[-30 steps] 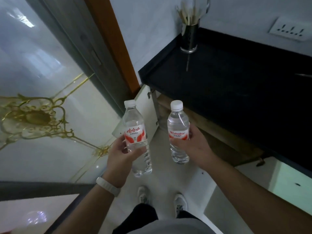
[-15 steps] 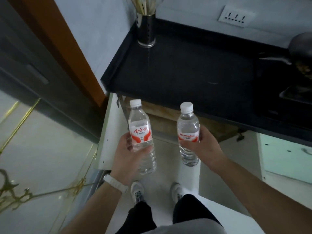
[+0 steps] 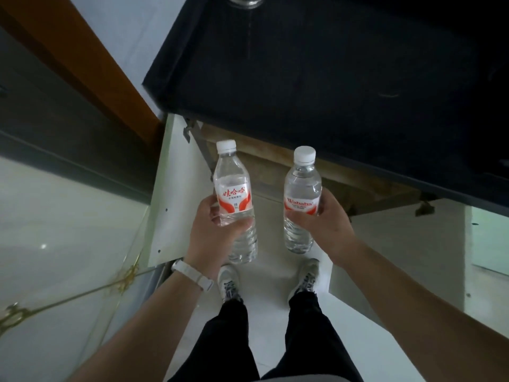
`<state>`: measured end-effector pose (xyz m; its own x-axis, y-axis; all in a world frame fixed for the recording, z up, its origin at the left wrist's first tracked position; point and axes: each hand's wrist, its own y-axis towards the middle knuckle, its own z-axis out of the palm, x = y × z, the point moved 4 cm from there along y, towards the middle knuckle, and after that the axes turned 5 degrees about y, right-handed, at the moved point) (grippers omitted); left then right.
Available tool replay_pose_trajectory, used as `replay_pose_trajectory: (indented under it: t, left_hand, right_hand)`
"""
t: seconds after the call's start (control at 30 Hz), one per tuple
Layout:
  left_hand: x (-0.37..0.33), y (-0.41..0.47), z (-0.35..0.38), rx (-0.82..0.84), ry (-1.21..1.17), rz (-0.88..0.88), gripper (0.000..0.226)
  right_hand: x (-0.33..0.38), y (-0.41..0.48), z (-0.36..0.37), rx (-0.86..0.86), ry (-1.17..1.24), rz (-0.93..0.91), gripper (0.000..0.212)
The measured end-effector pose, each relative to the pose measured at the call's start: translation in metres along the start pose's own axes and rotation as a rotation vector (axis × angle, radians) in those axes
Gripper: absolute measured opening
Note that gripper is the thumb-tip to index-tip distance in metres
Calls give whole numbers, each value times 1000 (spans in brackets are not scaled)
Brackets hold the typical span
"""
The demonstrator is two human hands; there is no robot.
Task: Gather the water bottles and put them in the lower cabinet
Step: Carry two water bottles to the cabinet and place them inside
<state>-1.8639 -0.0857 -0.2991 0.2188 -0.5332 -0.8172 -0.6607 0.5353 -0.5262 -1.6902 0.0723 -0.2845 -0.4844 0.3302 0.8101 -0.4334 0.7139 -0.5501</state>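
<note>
I hold two clear water bottles with white caps and red-and-white labels, both upright. My left hand (image 3: 213, 232) grips the left bottle (image 3: 233, 188) around its middle. My right hand (image 3: 322, 220) grips the right bottle (image 3: 301, 188) the same way. Both bottles hang in front of the open lower cabinet (image 3: 275, 164), whose wooden inside shows under the black countertop (image 3: 330, 78). The cabinet's interior is mostly hidden by the counter edge.
The left white cabinet door (image 3: 173, 194) and the right white cabinet door (image 3: 399, 252) stand open on either side of my feet. A metal holder base (image 3: 243, 0) sits at the counter's back edge. An orange door frame (image 3: 91, 64) and glossy tiled floor (image 3: 55, 216) lie to the left.
My view has swung right and down, so I now face the open cabinet squarely. Both hands keep the same grip on the bottles, now closer to the cabinet opening.
</note>
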Motion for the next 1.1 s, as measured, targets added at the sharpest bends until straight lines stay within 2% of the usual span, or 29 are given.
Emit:
replay_pose_trajectory:
  t: [0.3, 0.53, 0.7, 0.83, 1.0, 1.1]
  left_hand:
    - [78, 81, 50, -64, -62, -9, 59]
    - [162, 181, 107, -47, -56, 110, 52]
    - [202, 256, 142, -38, -58, 231, 71]
    - [196, 279, 147, -30, -78, 302, 76]
    - [173, 305, 159, -20, -136, 443, 68]
    - [145, 308, 167, -5, -152, 512, 64]
  right_hand:
    - [-85, 84, 5, 23, -4, -6, 53]
    - [-164, 187, 10, -7, 30, -115, 49]
    - [-205, 262, 21, -35, 85, -251, 43]
    - [-195, 279, 21, -23, 104, -353, 41]
    - [-177, 302, 6, -31, 146, -474, 52]
    - [-160, 308, -10, -76, 151, -513, 51]
